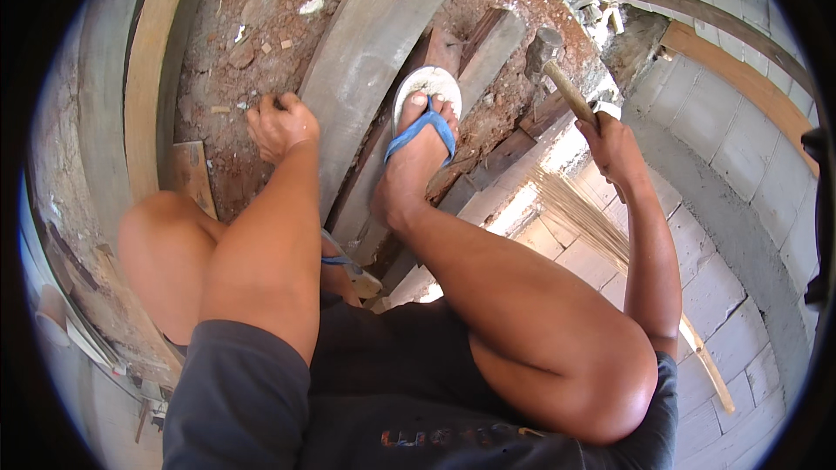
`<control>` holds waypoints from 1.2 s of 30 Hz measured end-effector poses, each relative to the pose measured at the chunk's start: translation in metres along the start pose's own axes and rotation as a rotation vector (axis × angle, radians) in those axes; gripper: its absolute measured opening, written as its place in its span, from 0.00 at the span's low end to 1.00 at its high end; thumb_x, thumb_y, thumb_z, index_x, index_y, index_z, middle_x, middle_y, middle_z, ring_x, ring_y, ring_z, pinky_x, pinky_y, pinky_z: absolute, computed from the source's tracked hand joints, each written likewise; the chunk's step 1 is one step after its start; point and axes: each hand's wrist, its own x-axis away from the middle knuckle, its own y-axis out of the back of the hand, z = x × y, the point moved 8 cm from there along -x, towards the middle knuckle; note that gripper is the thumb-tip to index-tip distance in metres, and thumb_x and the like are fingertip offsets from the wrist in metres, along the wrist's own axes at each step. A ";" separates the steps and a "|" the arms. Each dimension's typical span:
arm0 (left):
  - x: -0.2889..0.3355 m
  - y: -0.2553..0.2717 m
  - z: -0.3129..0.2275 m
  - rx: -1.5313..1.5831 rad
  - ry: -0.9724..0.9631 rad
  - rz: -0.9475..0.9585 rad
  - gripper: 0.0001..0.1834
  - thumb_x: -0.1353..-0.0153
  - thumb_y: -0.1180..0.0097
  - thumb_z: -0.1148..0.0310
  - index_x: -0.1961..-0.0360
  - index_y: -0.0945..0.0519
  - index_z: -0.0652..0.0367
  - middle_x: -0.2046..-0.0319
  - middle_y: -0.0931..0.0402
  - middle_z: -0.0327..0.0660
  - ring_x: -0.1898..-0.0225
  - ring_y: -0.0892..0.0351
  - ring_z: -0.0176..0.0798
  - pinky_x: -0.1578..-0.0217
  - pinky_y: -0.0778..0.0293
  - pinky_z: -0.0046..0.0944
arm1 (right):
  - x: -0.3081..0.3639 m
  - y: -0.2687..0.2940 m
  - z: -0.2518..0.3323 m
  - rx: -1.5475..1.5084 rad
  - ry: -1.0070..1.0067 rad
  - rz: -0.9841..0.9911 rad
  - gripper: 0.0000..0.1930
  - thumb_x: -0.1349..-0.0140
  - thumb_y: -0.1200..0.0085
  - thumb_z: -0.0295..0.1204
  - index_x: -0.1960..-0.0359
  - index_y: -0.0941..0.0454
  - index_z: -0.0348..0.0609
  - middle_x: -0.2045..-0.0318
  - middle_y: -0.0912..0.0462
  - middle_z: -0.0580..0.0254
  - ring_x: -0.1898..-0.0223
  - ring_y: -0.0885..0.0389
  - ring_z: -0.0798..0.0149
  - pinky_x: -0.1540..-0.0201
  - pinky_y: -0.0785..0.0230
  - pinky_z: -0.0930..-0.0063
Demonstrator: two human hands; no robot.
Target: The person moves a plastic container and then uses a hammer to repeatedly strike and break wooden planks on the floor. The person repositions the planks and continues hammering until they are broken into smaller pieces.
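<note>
My right hand (614,152) is wrapped round the wooden handle of a hammer (571,92), whose grey metal head points up and away over the dirt. On the other side, my left hand (284,127) is closed with its fingers curled under, at the left edge of a wide grey wooden plank (355,70). What those fingers hold, if anything, is hidden. Between the hands, my foot in a white flip-flop (428,80) with blue straps rests across the boards. My other foot shows partly below, behind my left forearm.
Reddish dirt (252,0) with small wood chips lies beyond my left hand. A long upright-edged board (152,70) runs along the left. To the right stands a grey block wall (731,122), with a bundle of thin sticks (579,213) below my right hand. White rubble (592,13) lies at the far right.
</note>
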 end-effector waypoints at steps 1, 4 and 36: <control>0.000 0.000 0.000 0.001 -0.001 0.005 0.22 0.41 0.52 0.55 0.50 0.19 0.52 0.50 0.29 0.42 0.43 0.31 0.47 0.48 0.30 0.53 | -0.001 0.006 0.001 -0.014 0.050 -0.028 0.20 0.32 0.52 0.42 0.62 0.24 0.33 0.80 0.22 0.46 0.82 0.21 0.52 0.74 0.29 0.59; 0.001 0.000 0.000 -0.002 0.003 -0.007 0.22 0.41 0.52 0.56 0.50 0.20 0.53 0.50 0.29 0.42 0.43 0.31 0.47 0.49 0.30 0.53 | -0.006 0.041 0.008 0.008 0.112 -0.209 0.20 0.32 0.50 0.44 0.61 0.23 0.33 0.79 0.22 0.43 0.76 0.19 0.49 0.67 0.30 0.56; -0.002 0.002 -0.003 0.010 -0.001 0.029 0.20 0.41 0.52 0.55 0.53 0.19 0.51 0.51 0.29 0.41 0.44 0.32 0.47 0.48 0.31 0.54 | -0.014 -0.001 0.013 0.133 -0.189 0.485 0.22 0.28 0.58 0.42 0.59 0.25 0.29 0.80 0.22 0.50 0.85 0.21 0.57 0.83 0.28 0.60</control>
